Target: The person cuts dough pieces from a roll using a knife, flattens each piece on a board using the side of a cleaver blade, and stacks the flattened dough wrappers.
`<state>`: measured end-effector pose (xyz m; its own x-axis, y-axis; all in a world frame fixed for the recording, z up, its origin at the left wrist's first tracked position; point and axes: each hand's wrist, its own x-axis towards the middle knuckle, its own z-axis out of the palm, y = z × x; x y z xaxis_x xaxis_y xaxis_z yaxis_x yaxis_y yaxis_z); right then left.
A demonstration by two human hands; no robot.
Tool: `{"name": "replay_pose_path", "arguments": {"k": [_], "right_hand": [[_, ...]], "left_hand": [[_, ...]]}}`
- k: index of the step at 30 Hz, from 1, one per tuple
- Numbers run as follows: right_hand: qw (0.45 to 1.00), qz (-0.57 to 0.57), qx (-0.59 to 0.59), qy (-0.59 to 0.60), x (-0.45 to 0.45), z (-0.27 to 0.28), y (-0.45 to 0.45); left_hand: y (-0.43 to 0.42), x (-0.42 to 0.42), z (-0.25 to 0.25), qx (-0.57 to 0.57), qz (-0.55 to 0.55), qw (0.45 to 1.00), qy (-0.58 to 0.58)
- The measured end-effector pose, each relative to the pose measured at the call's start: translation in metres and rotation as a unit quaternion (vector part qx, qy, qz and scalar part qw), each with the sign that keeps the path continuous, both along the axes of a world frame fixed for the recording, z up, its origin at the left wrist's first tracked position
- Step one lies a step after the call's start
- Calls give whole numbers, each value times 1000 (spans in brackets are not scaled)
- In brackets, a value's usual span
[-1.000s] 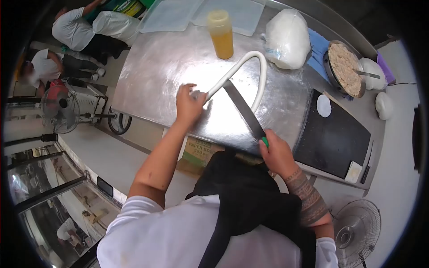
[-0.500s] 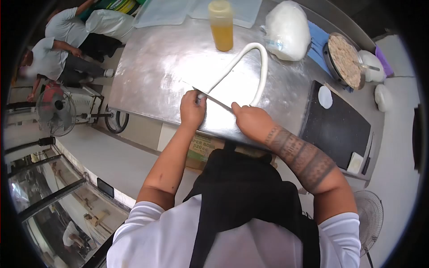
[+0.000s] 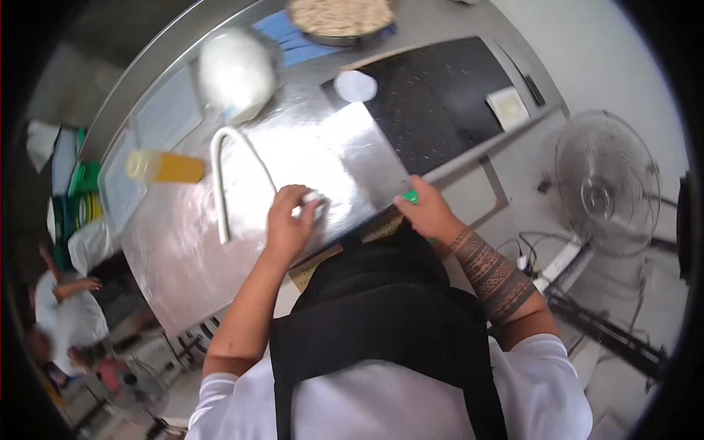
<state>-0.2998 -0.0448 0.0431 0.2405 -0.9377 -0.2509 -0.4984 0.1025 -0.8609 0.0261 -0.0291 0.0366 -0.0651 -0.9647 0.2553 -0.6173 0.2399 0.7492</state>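
Observation:
In my right hand (image 3: pixel 427 209) is a cleaver (image 3: pixel 367 150) with a green handle. Its broad, shiny blade points away over the steel table, close to the black board's edge. My left hand (image 3: pixel 290 224) pinches a small piece of white dough (image 3: pixel 312 202) between thumb and fingers, above the table's front part. Beyond that hand, a long white dough rope (image 3: pixel 218 176) lies bent in a hairpin on the metal. One end of it comes near my left fingers, and I cannot tell whether they touch.
A bottle of yellow liquid (image 3: pixel 169 167) is left of the rope. Farther back are a plastic-wrapped white mass (image 3: pixel 236 73) and a pan of pale filling (image 3: pixel 341 18). The black board (image 3: pixel 440 95) carries a white disc (image 3: pixel 356 86). A fan (image 3: pixel 605 194) stands right; a person (image 3: pixel 70 312) is far left.
My view has swung to the right. The cleaver has moved away from the dough rope toward the black board. A small dough piece is now in my left hand, apart from the table.

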Motion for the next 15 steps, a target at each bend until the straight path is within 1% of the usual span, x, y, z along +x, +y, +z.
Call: {"name": "replay_pose_path", "arguments": {"k": [1,2,3,4,5,6,7,8,9,12,13,14,15], "right_hand": [[996,-72,52,-21,-24,-4,9],[984,-138,105,-48,-43,-2,19],[964,-198,158,-76,-61,-3,28],[958,-230,153,-71,-74,-7,39],[952,-259,150,-67,-85,-10,52],[945,-285,146,-61,-95,-14,64],[944,-298,135,-36,-105,-24,76],[946,-301,115,-40,-115,-36,88],[947,-304,97,-43,-124,-48,98],[948,-303,90,-45,-144,-64,120],[946,-302,109,-46,-149,-58,121],[946,-303,109,-44,-154,-53,118],[946,-303,108,-42,-159,-48,115]], "left_hand": [[-21,-32,-2,-5,-45,998,36],[-45,-56,-10,-11,-112,994,6],[-67,-84,-5,4,-163,986,-25],[-86,-109,-10,-20,-206,978,-35],[-105,-130,-16,-7,-253,966,-50],[-121,-141,-25,-19,-289,955,-69],[-133,-152,-34,-31,-323,942,-88],[-140,-159,-42,-44,-354,928,-106],[-143,-160,-41,-33,-356,923,-142],[-148,-156,-30,-77,-386,893,-219],[-149,-162,-20,5,-401,875,-273],[-148,-169,-10,-26,-395,859,-326],[-143,-182,23,-58,-388,840,-376]]}}
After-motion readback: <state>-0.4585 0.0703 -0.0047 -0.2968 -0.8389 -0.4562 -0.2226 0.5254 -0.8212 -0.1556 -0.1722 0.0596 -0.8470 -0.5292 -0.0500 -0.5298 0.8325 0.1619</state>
